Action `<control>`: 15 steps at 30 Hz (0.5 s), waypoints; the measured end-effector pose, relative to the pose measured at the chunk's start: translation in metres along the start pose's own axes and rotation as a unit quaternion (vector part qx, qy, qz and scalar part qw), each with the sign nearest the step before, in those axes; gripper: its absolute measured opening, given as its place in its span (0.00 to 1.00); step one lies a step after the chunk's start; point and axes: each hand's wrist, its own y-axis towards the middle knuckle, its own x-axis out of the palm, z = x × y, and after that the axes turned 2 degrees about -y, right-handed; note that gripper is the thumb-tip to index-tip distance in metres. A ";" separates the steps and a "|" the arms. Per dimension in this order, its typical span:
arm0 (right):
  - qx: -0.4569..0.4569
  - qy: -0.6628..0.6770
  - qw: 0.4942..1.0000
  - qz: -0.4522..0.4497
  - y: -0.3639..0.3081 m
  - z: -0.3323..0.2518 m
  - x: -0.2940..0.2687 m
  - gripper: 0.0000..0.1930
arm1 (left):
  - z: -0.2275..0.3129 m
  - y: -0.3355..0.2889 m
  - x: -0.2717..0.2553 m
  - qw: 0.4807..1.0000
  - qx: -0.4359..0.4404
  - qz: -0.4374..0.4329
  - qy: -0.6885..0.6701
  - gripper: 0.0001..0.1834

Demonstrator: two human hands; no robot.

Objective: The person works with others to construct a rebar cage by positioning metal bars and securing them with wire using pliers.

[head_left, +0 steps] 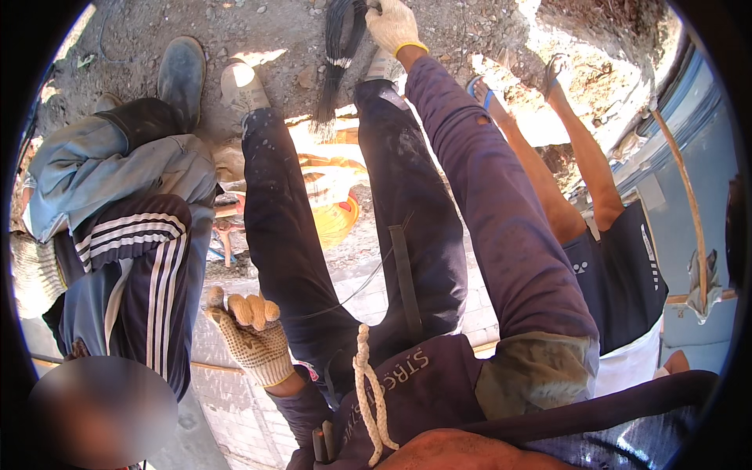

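Observation:
My right hand (394, 27), in a knitted cream glove with a yellow cuff edge, reaches far forward to the top of the picture. Its fingers are closed at the upper part of a bundle of thin black wire (337, 66), which is bound around the middle with frayed ends hanging down. My left hand (252, 338), in a dotted cream glove, is raised beside my left thigh with curled fingers; what they hold, if anything, is hidden. One thin dark wire (356, 294) crosses over my thighs close to that glove.
On the left sits a person in striped trousers and grey boots (182, 82). Another person's bare legs (521, 145) in sandals are at the right. An orange-yellow rounded object (337, 219) lies between my legs. A wooden stick (689, 188) leans by a blue-grey panel. Stony soil lies ahead.

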 end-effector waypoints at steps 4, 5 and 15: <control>-0.080 -0.004 0.997 -0.017 0.003 0.010 0.007 0.08 | 0.000 0.001 -0.001 1.000 -0.004 -0.010 -0.003 0.21; -0.086 -0.021 0.995 -0.046 0.006 0.014 0.008 0.09 | 0.001 0.001 -0.001 1.000 -0.004 -0.012 -0.001 0.21; -0.064 -0.043 0.926 -0.371 0.027 -0.013 -0.046 0.16 | -0.002 0.003 -0.009 0.999 0.013 0.043 -0.002 0.22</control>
